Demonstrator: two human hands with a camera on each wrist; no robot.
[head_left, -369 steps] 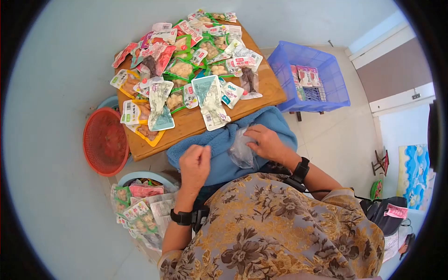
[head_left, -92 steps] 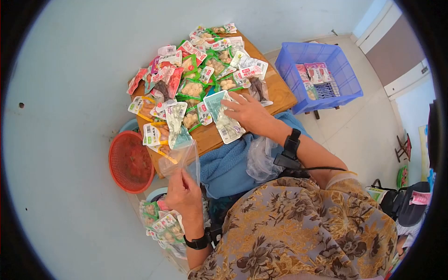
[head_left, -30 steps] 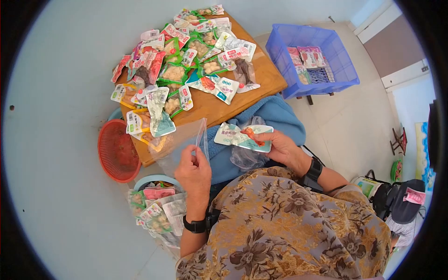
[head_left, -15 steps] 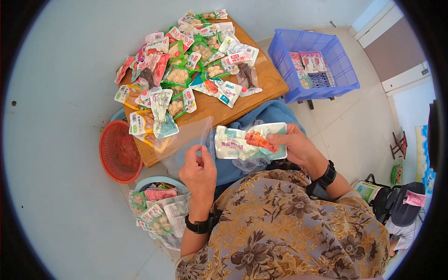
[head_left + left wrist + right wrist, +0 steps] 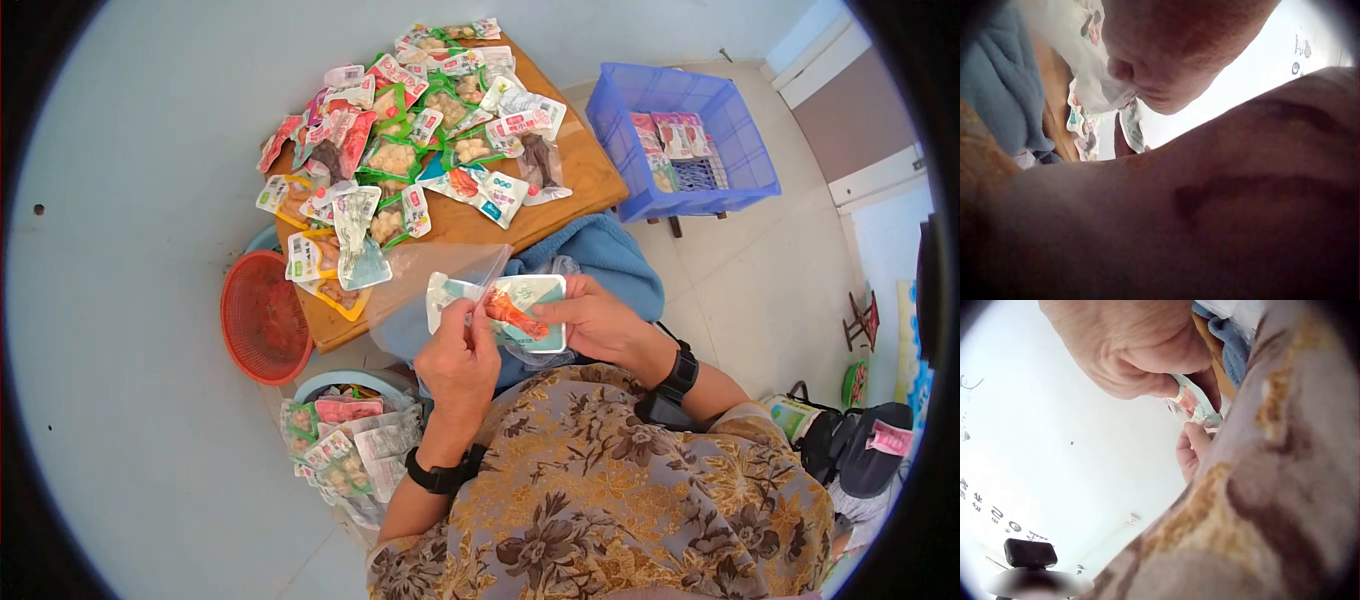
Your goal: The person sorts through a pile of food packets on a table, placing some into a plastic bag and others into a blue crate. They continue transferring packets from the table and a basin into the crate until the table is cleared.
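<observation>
In the head view the right hand (image 5: 612, 325) grips the right end of a white and teal packet (image 5: 540, 300) with a reddish food picture. The left hand (image 5: 460, 365) pinches the edge of a clear plastic bag (image 5: 420, 275), its fingertips in front of the packet's left part. The packet's left end lies at the bag's edge; how far it is inside, I cannot tell. In the right wrist view the right hand (image 5: 1141, 344) holds the packet (image 5: 1194, 400), with the left fingers (image 5: 1192, 447) close by. The left wrist view shows the left hand (image 5: 1179, 50) at the whitish bag (image 5: 1088, 78).
Many food packets (image 5: 390, 157) lie on the wooden table (image 5: 590, 180). A red basket (image 5: 262, 320) and a tub rim (image 5: 350, 378) with packets stand at the left. The blue crate (image 5: 740, 150) at the right holds some packets. A blue cloth (image 5: 620, 265) covers the lap.
The right hand has picked the teal packet off the table and turned its picture side up. Since half a second ago the left hand and bag have moved right, onto the packet's left part.
</observation>
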